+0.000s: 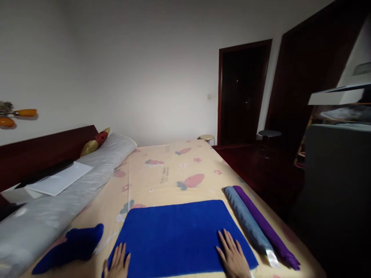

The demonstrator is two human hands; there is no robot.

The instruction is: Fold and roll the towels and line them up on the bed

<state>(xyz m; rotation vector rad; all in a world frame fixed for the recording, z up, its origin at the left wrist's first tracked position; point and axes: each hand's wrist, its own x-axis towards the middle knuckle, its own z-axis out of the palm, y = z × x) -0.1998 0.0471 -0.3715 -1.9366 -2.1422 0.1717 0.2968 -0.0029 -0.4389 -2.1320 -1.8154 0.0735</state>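
A blue cloth (176, 237), towel-like, lies spread flat on the bed's patterned sheet (162, 177). My left hand (117, 262) rests flat on its near left corner, fingers stretched forward. Toward the near right corner, my right hand (233, 255) presses palm down with its fingers spread. Neither hand holds anything. To the right of the cloth lie a rolled grey-blue cloth (247, 218) with a white label and, beside it, a rolled purple cloth (266, 227). A crumpled dark blue cloth (71, 247) sits left of my left hand.
A long grey pillow (72, 193) runs along the headboard (43, 148), with white papers (60, 179) on it. A red and gold cushion (95, 143) leans behind. Past the bed are stools (269, 133), a dark door (243, 92) and a dark cabinet-like block (336, 173) at right.
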